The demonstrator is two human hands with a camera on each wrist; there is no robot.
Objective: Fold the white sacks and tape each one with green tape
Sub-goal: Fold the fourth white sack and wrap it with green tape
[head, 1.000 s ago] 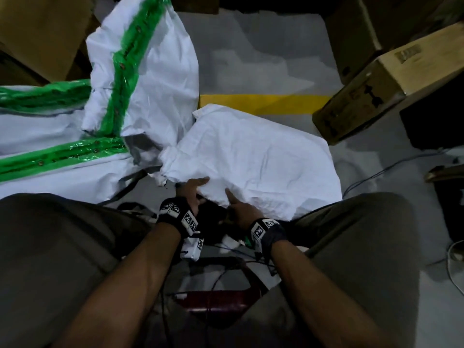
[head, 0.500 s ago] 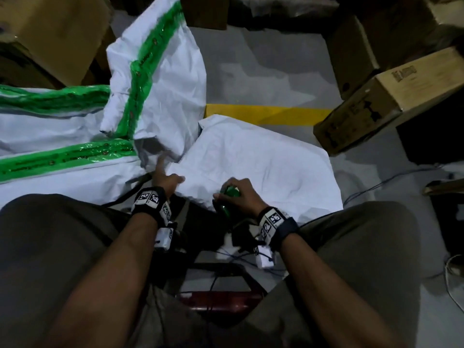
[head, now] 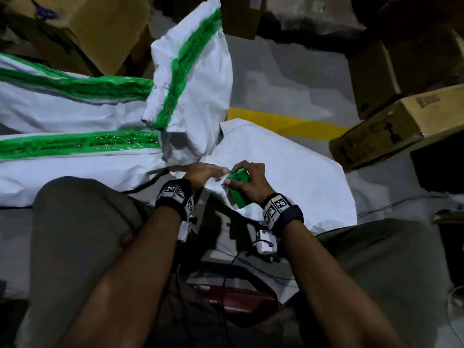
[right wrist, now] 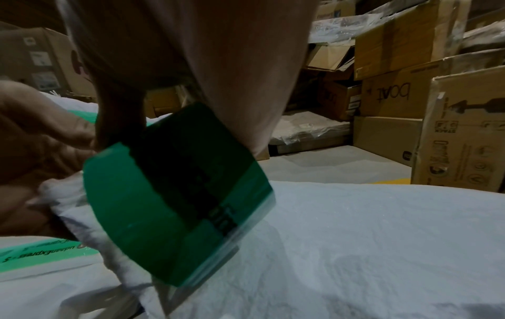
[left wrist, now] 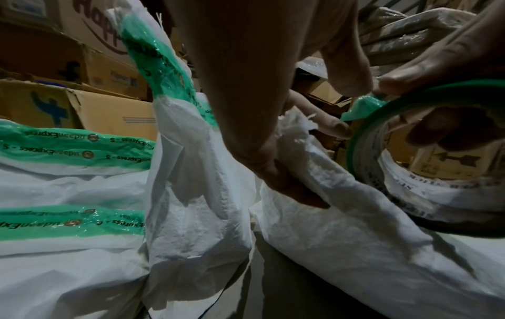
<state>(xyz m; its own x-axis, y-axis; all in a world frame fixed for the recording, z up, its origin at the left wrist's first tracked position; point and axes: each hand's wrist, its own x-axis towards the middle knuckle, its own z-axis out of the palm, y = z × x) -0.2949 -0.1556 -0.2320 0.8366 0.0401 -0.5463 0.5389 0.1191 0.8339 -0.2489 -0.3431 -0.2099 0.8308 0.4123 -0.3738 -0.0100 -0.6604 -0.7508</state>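
Observation:
A folded white sack [head: 288, 169] lies on the floor in front of my knees. My left hand [head: 213, 172] pinches its crumpled near-left edge [left wrist: 297, 138] between thumb and fingers. My right hand [head: 244, 178] grips a roll of green tape [head: 238, 190], held on edge against that same sack corner. In the left wrist view the tape roll [left wrist: 363, 151] sits just right of my left fingers, with its loose green end [left wrist: 360, 106] sticking up. The right wrist view shows the tape roll [right wrist: 177, 194] close up over the sack [right wrist: 369, 237].
Several white sacks with green tape bands [head: 75, 144] are piled at the left, one [head: 195, 79] standing up behind. Cardboard boxes [head: 406, 121] crowd the right and back. A yellow floor line [head: 288, 123] runs behind the sack. Cables [head: 391, 203] trail at the right.
My right hand has raised the tape roll onto the sack's near edge. My left hand has come right along that edge to meet the roll.

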